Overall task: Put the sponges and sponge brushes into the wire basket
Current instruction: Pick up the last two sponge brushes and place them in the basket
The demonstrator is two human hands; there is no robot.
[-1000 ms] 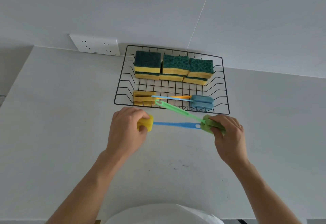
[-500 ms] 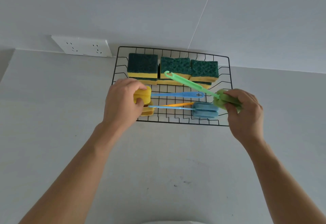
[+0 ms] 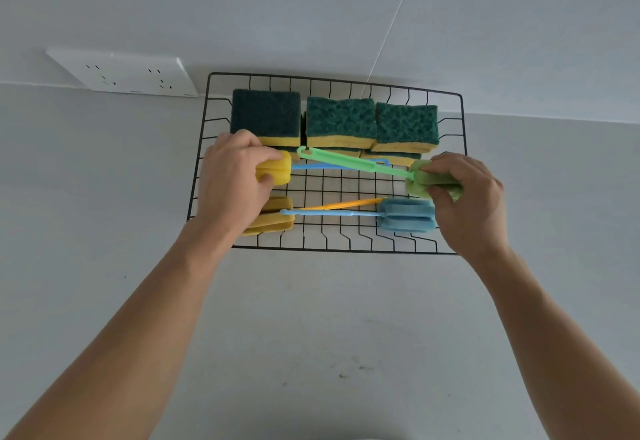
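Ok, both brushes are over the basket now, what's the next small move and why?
Probably lower both and let go. The left hand grips the yellow-headed brush and the right hand the green brush, both over bare grid of the wire basket between the sponges and the brushes already laid.

A black wire basket (image 3: 462, 176) sits at frame centre. Along its upper edge, green-topped yellow sponges (image 3: 341, 123) stand in three stacks. Mid-basket, a yellow-headed brush with a blue handle (image 3: 273, 171) and a green sponge brush (image 3: 353, 162) cross. Lower down lie a blue sponge brush (image 3: 405, 214) and a yellow sponge brush (image 3: 273, 220), handles overlapping.
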